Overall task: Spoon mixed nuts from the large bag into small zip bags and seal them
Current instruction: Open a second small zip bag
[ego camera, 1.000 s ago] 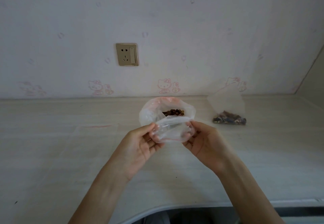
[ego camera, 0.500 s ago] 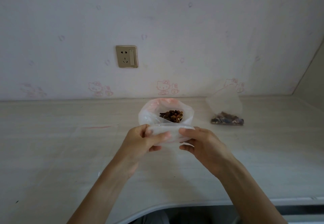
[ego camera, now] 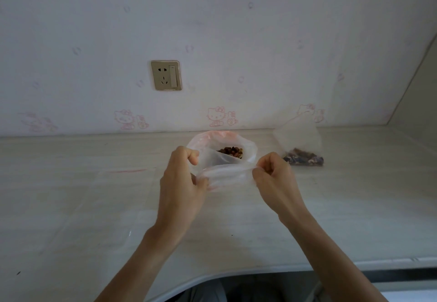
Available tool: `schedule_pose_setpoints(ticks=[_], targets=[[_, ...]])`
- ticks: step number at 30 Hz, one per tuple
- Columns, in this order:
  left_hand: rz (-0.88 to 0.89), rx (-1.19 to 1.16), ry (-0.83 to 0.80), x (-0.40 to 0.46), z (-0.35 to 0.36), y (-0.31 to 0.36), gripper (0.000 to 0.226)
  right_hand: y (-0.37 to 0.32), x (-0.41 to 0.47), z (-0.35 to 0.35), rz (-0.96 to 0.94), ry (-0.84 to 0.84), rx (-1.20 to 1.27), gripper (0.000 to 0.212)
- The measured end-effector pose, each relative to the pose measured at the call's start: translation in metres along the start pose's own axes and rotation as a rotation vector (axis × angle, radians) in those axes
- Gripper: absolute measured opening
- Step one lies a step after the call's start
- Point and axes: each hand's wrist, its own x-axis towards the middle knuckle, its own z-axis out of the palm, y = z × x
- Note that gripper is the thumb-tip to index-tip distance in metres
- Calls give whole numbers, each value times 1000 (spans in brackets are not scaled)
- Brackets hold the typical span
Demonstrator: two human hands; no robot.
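The large clear bag [ego camera: 249,150] stands open on the counter, with mixed nuts [ego camera: 231,152] visible inside. In front of it I hold a small clear zip bag [ego camera: 227,175] stretched sideways between both hands. My left hand [ego camera: 182,178] pinches its left end with curled fingers. At the right end my right hand [ego camera: 274,176] pinches it between thumb and fingers. A second small bag [ego camera: 303,157] with nuts at its bottom stands at the right, near the wall. No spoon shows in view.
More clear empty bags [ego camera: 113,193] lie flat on the pale counter [ego camera: 71,230] at the left. A wall socket [ego camera: 166,75] sits above. The counter's front edge curves inward just below my forearms. A side wall closes the far right.
My hands have drawn apart along the small bag's top, from close together in front of the large bag to its two ends, stretching it flat.
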Motion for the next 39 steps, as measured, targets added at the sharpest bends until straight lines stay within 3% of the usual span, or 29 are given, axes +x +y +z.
schedule_pose_setpoints(ticks=[4,8,10,13,15,17,21,24,30,35,39], targets=[[464,225,-166,-2,-11,11,49,0,6,-6,-54,16,-80,11],[629,298,-410,-2,-17,17,36,-1,10,-10,-171,2,-195,21],[559,294,-478,-1,-16,17,37,-1,7,-11,-267,-43,-201,36],[347,260,-367,2,-10,16,33,-2,0,-13,-418,-147,-269,53],[273,269,-289,5,-5,20,24,-4,-2,-12,-497,-196,-385,54],[238,311,-327,8,-1,23,27,-9,-4,-7,-536,-184,-521,49],[92,397,-603,16,3,25,70,-17,-3,1,-333,-311,-676,34],[55,501,-705,21,6,20,71,-18,3,-2,-273,-436,-782,29],[-14,657,-831,27,19,4,82,-6,17,-2,-287,-658,-1017,38],[-78,529,-830,25,24,-14,86,7,36,-8,-287,-760,-939,39],[-120,356,-788,21,22,-28,77,25,43,-11,-217,-722,-734,33]])
